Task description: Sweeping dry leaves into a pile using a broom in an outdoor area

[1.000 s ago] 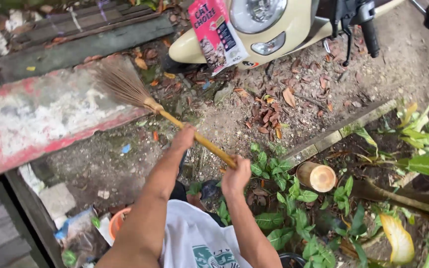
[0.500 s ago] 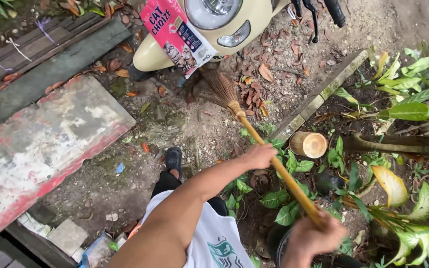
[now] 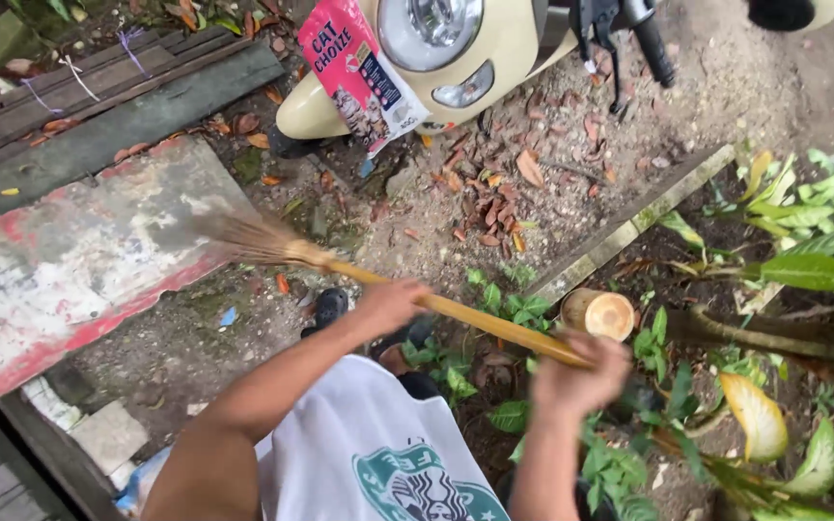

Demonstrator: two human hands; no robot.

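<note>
Both hands grip a straw broom with a yellow wooden handle point(image 3: 480, 318). My left hand point(image 3: 393, 304) holds the handle near its middle, and my right hand point(image 3: 579, 371) closes on its upper end, blurred by motion. The broom's brown bristles point(image 3: 243, 237) point left and brush the dirt at the edge of a worn red and white board point(image 3: 60, 270). My white shirt with a green print point(image 3: 378, 463) fills the bottom centre. A dark sandal point(image 3: 328, 307) shows just below the handle.
A cream scooter point(image 3: 494, 48) stands at the top with a pink pouch point(image 3: 357, 69) hanging in front. Dry brown leaves point(image 3: 494, 193) lie on the dirt. A concrete edging strip point(image 3: 634, 224), a cut bamboo stump point(image 3: 598, 314) and green plants point(image 3: 793, 251) sit right. Wooden planks point(image 3: 98, 92) lie upper left.
The broom head swung from the ground under the scooter back to the left, onto the edge of the red and white board. Both hands kept their hold and moved along with it.
</note>
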